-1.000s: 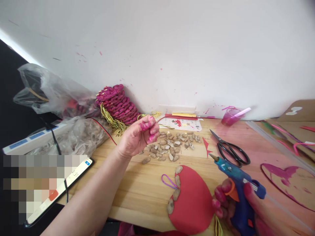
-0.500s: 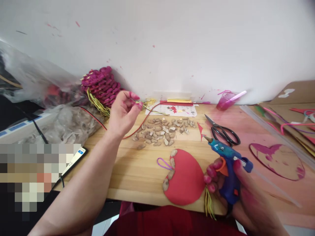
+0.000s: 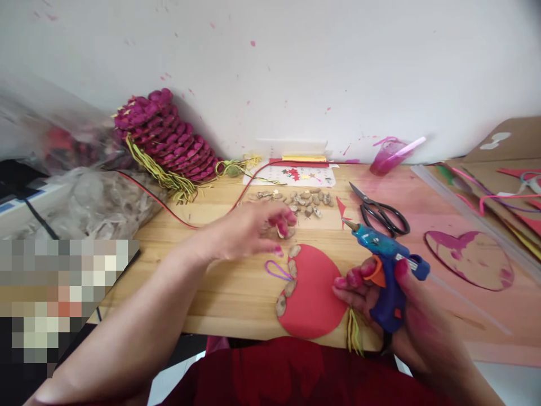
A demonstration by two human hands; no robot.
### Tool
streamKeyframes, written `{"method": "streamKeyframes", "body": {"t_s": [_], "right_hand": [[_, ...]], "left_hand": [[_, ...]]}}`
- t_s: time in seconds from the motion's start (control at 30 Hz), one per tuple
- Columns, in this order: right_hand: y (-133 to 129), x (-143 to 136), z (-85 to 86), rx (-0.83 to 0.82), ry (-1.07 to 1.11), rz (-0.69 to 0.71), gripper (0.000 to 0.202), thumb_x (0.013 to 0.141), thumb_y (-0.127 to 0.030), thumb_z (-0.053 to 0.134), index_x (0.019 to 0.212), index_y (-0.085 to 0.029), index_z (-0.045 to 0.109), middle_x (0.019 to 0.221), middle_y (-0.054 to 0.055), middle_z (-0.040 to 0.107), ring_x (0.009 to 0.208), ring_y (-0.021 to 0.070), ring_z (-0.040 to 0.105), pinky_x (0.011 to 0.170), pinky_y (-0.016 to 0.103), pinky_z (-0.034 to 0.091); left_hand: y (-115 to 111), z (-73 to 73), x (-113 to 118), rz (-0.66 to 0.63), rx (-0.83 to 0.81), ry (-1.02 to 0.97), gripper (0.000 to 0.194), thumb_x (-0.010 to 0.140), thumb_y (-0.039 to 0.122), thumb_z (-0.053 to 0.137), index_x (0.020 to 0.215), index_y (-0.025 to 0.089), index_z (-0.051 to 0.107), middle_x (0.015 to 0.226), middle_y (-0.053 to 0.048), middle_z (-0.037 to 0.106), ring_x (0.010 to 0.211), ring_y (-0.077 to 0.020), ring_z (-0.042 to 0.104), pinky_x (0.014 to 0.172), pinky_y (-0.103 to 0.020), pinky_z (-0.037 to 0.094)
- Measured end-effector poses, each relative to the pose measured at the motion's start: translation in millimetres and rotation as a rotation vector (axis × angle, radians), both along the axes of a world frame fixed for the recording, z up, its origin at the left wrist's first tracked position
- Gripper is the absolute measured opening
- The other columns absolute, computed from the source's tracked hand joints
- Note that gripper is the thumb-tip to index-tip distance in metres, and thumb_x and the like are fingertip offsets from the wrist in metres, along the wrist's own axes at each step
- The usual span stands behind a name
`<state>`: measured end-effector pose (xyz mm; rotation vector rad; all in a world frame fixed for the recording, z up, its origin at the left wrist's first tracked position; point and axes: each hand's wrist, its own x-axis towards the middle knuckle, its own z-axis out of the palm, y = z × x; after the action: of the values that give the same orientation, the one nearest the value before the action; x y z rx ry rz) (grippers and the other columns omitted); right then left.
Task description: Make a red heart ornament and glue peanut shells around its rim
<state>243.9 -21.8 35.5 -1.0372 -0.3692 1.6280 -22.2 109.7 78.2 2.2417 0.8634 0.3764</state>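
My left hand (image 3: 257,228) hovers over a spread of peanut shells (image 3: 310,198), thumb and fingers apart, hiding part of them. In my right hand (image 3: 363,293) is a blue hot glue gun (image 3: 386,276) with an orange trigger, its nozzle pointing up and left. Close beside that hand, a red heart-shaped card (image 3: 315,293) lies at the table's front edge. Several peanut shells (image 3: 290,288) line the card's left edge, by a purple cord loop (image 3: 276,269). A yellow-green tassel (image 3: 354,332) hangs from the card's right tip.
Black-handled scissors (image 3: 382,214) lie beyond the glue gun. A cardboard heart (image 3: 469,259) is at right, a cup of magenta liquid (image 3: 389,157) by the wall. Back left stands a magenta shell ornament (image 3: 169,138) near a plastic bag (image 3: 114,203). A red-black wire (image 3: 146,196) crosses the table.
My left hand has come down and right from beside the magenta ornament to above the peanut shells, its fingers spreading. My right hand still holds the glue gun. The view has shifted slightly.
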Motion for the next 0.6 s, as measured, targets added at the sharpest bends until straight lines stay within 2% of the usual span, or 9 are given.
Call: {"method": "streamKeyframes", "body": {"t_s": [0.03, 0.07, 0.13, 0.2, 0.27, 0.33, 0.43, 0.53, 0.6], "right_hand": [[0, 0, 0.2, -0.009, -0.012, -0.006, 0.035, 0.072, -0.049, 0.081, 0.082, -0.016, 0.077, 0.079, 0.010, 0.074, 0.082, 0.0296, 0.076, 0.087, 0.050, 0.060], [0, 0, 0.5, -0.015, -0.021, -0.009, 0.035, 0.071, -0.049, 0.082, 0.081, -0.016, 0.077, 0.078, 0.010, 0.074, 0.082, 0.0301, 0.076, 0.087, 0.050, 0.060], [-1, 0, 1.3, -0.024, -0.030, -0.011, 0.034, 0.068, -0.048, 0.084, 0.079, -0.017, 0.077, 0.075, 0.010, 0.074, 0.079, 0.0306, 0.076, 0.084, 0.049, 0.061], [-1, 0, 2.1, -0.051, -0.034, -0.027, 0.035, 0.063, -0.048, 0.087, 0.077, -0.017, 0.077, 0.074, 0.010, 0.073, 0.077, 0.0312, 0.076, 0.082, 0.048, 0.062], [0, -1, 2.9, -0.099, -0.043, -0.058, 0.037, 0.058, -0.047, 0.090, 0.076, -0.018, 0.077, 0.075, 0.010, 0.074, 0.076, 0.0319, 0.077, 0.079, 0.047, 0.063], [2, -2, 4.3, -0.150, -0.064, -0.109, 0.040, 0.050, -0.046, 0.093, 0.074, -0.018, 0.077, 0.074, 0.009, 0.074, 0.071, 0.0314, 0.076, 0.074, 0.047, 0.065], [5, -5, 8.5, -0.219, -0.103, -0.194, 0.048, 0.035, -0.046, 0.097, 0.069, -0.018, 0.077, 0.068, 0.009, 0.072, 0.061, 0.0300, 0.073, 0.063, 0.049, 0.066], [6, -7, 12.7, -0.268, -0.134, -0.228, 0.053, 0.026, -0.046, 0.097, 0.066, -0.018, 0.077, 0.067, 0.010, 0.072, 0.059, 0.0303, 0.072, 0.060, 0.051, 0.065], [7, -7, 13.4, -0.270, -0.147, -0.209, 0.053, 0.026, -0.047, 0.097, 0.065, -0.017, 0.076, 0.066, 0.011, 0.072, 0.060, 0.0306, 0.072, 0.060, 0.050, 0.065]], "left_hand": [[-1, 0.3, 3, -0.054, -0.023, 0.044, 0.027, 0.080, 0.021, 0.066, 0.107, 0.021, 0.067, 0.094, -0.001, 0.074, 0.082, -0.0139, 0.067, 0.075, -0.024, 0.048], [-1, 1.7, 2, -0.025, 0.000, 0.083, 0.018, 0.082, 0.019, 0.062, 0.099, 0.020, 0.069, 0.088, 0.000, 0.074, 0.077, -0.0130, 0.066, 0.071, -0.023, 0.046], [4, 6.7, -6, 0.265, 0.166, 0.159, 0.014, 0.085, 0.021, 0.057, 0.087, 0.020, 0.071, 0.074, 0.001, 0.071, 0.066, -0.0131, 0.062, 0.065, -0.023, 0.043], [14, 11.5, -22, 0.687, 0.407, 0.232, 0.023, 0.088, 0.034, 0.056, 0.081, 0.019, 0.072, 0.065, -0.001, 0.068, 0.060, -0.0160, 0.060, 0.060, -0.026, 0.040], [24, 12.6, -38, 0.838, 0.467, 0.319, 0.039, 0.092, 0.045, 0.049, 0.075, 0.018, 0.072, 0.064, -0.005, 0.069, 0.062, -0.0197, 0.061, 0.060, -0.029, 0.041], [31, 9.4, -46, 0.810, 0.464, 0.314, 0.035, 0.093, 0.038, 0.048, 0.084, 0.019, 0.076, 0.078, -0.006, 0.076, 0.073, -0.0214, 0.066, 0.067, -0.030, 0.044], [34, 1.9, -42, 0.663, 0.450, 0.299, 0.033, 0.089, 0.024, 0.049, 0.107, 0.022, 0.076, 0.102, -0.006, 0.078, 0.089, -0.0217, 0.069, 0.077, -0.029, 0.046], [32, -0.7, -34, 0.596, 0.446, 0.415, 0.033, 0.090, 0.023, 0.045, 0.097, 0.019, 0.078, 0.092, -0.008, 0.078, 0.082, -0.0225, 0.069, 0.072, -0.030, 0.045], [33, -0.7, -32, 0.593, 0.418, 0.485, 0.035, 0.092, 0.027, 0.044, 0.086, 0.018, 0.077, 0.080, -0.008, 0.076, 0.073, -0.0220, 0.066, 0.066, -0.030, 0.042]]}}
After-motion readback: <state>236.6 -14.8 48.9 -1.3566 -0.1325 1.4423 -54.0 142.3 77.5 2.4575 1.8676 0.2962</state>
